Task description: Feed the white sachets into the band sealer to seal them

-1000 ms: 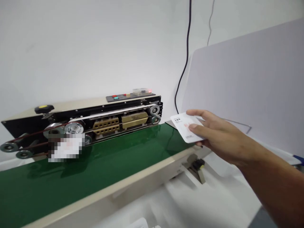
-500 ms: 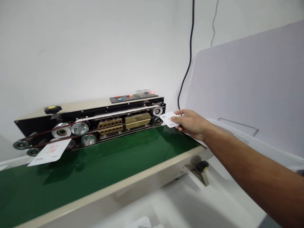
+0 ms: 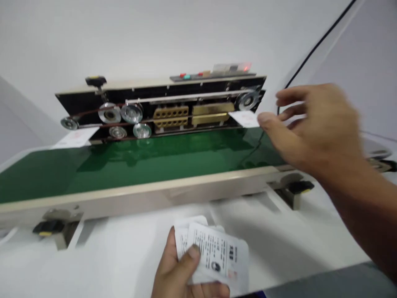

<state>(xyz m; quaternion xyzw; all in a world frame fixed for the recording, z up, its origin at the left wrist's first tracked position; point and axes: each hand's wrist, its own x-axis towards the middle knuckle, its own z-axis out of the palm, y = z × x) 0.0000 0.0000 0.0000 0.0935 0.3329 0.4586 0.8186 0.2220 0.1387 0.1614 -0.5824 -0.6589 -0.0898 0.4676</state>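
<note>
My left hand [image 3: 176, 269] is at the bottom of the view, shut on a stack of white printed sachets [image 3: 217, 252], with its thumb lying on top. My right hand [image 3: 313, 128] is blurred, with fingers apart, and its thumb is at the end of a white sachet [image 3: 247, 118]. That sachet sits between the rollers and the brass heating blocks of a band sealer [image 3: 161, 103], above a green conveyor belt [image 3: 139, 165]. Another sachet [image 3: 75, 138] lies at the belt's far left end.
The sealer's control panel [image 3: 211, 76] runs along its top. A black cable [image 3: 316, 45] rises behind my right hand. Black-and-yellow clamps [image 3: 297, 188] sit under the conveyor's front edge, above a white table [image 3: 124, 252]. A pale panel [image 3: 372, 62] stands at the right.
My right hand has let go of its sachet at the sealer's right end. The earlier sachet has travelled left to the belt's end. My left hand with the stack has come into view.
</note>
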